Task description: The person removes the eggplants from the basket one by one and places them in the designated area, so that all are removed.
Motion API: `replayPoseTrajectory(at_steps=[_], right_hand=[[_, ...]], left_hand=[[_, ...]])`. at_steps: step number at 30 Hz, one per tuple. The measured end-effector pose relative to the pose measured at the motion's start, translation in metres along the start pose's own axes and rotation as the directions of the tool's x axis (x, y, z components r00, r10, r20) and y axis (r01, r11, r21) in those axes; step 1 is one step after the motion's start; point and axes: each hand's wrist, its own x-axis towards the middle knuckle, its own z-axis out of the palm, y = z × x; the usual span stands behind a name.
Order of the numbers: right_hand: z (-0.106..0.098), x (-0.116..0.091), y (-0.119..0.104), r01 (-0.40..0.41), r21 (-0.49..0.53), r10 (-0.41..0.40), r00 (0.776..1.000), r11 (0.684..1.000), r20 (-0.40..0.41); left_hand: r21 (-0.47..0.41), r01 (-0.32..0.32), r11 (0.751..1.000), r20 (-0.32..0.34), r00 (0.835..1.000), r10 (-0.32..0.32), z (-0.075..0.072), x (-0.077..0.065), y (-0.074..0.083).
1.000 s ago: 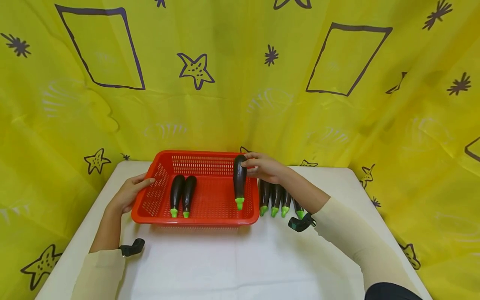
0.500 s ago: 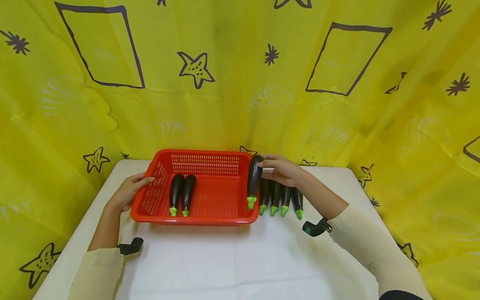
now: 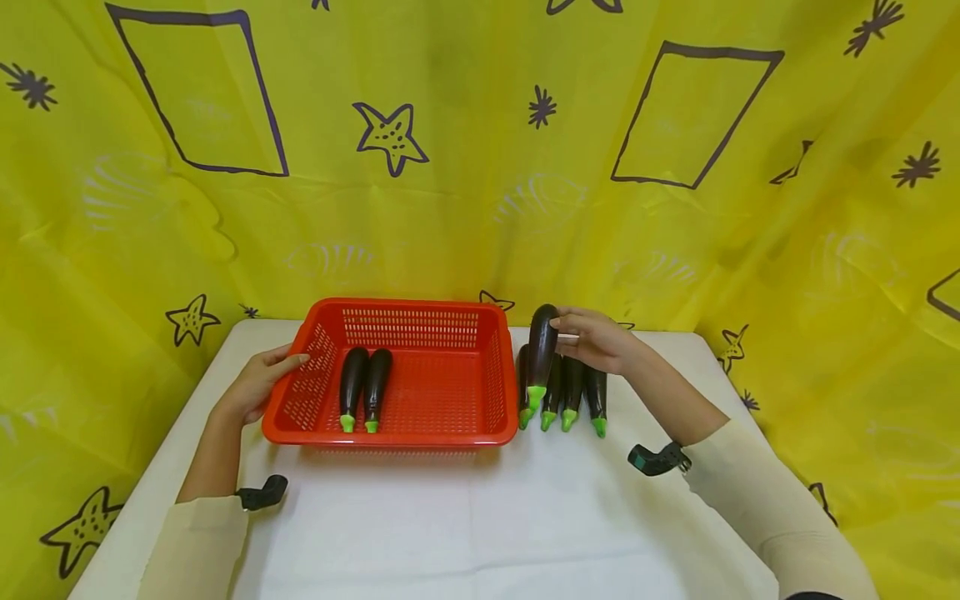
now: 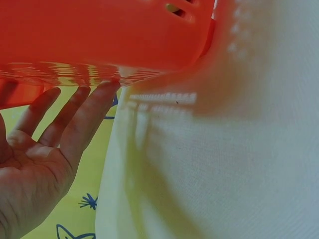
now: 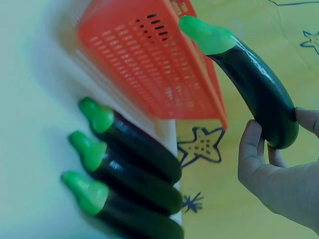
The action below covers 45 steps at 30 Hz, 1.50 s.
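My right hand [image 3: 600, 340] pinches a dark eggplant [image 3: 542, 343] near its rounded end, and its green stem end hangs down. It is held above a row of several eggplants [image 3: 573, 392] just right of the red plastic basket [image 3: 435, 387]. In the right wrist view, the thumb and fingertips press the held eggplant [image 5: 259, 89] from both sides. Two more eggplants [image 3: 377, 387] lie side by side inside the basket, toward its left. My left hand [image 3: 255, 383] grips the basket's left rim, thumb over the top; the left wrist view has its fingers [image 4: 75, 117] against the outer wall.
A white cloth [image 3: 450, 517] covers the table. Behind and at both sides hangs a yellow curtain [image 3: 465, 217] with drawn stars and frames. A small dark camera [image 3: 660, 460] is strapped to the right wrist, another camera [image 3: 262, 493] to the left.
My right hand has carried the eggplant rightward, from above the basket's right part, across its rim, to above the row outside. The left hand and basket have stayed put.
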Motion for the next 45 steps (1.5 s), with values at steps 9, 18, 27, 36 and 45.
replayPoseTrajectory(at_steps=[9, 18, 27, 36, 45], right_hand=[[-0.027, -0.012, 0.016, 0.017, -0.002, -0.017, 0.999, 1.0, -0.03], [-0.053, -0.021, 0.027, 0.055, -0.035, -0.057, 0.996, 0.998, -0.061], [-0.073, -0.032, 0.036, 0.053, -0.031, -0.057, 0.99, 0.998, -0.127], [-0.096, -0.039, 0.044, 0.067, 0.04, -0.06, 0.985, 0.997, -0.161], [-0.111, -0.044, 0.05, 0.06, -0.014, -0.062, 0.979, 0.998, -0.196]], left_hand=[[-0.009, -0.004, 1.0, 0.002, 1.0, 0.004, 0.0, -0.001, -0.001], [-0.033, -0.003, 0.999, -0.005, 1.0, 0.003, 0.002, 0.0, 0.0], [-0.028, 0.006, 1.0, -0.001, 1.0, -0.006, 0.0, 0.001, -0.001], [-0.024, 0.011, 1.0, 0.003, 1.0, -0.011, -0.001, 0.002, -0.002], [0.001, 0.007, 1.0, -0.004, 1.0, -0.007, 0.0, 0.001, -0.001]])
